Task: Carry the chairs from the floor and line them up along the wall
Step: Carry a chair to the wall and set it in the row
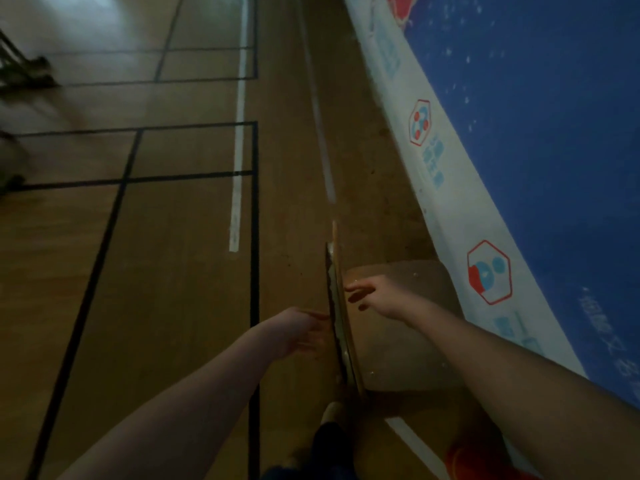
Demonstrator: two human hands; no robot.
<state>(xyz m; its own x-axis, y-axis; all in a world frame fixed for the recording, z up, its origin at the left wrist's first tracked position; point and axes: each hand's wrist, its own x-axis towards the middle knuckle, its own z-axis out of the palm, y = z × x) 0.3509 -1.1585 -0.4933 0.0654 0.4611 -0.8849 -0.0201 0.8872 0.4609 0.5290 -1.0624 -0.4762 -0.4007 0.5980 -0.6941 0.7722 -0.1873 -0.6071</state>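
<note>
A wooden chair (398,327) stands close to the wall, seen from above; its thin backrest edge (341,317) runs up the middle of the view and its brown seat lies to the right. My left hand (304,332) is at the left side of the backrest with straight fingers, touching or nearly touching it. My right hand (374,294) hovers over the seat next to the backrest, fingers spread and relaxed. Neither hand grips the chair. The view is dim and blurred.
The blue and white banner wall (519,133) runs along the right. Wooden gym floor (173,254) with black and white court lines spreads to the left. Blurred dark metal frames (20,74) stand at far left. My foot (332,414) is just behind the chair.
</note>
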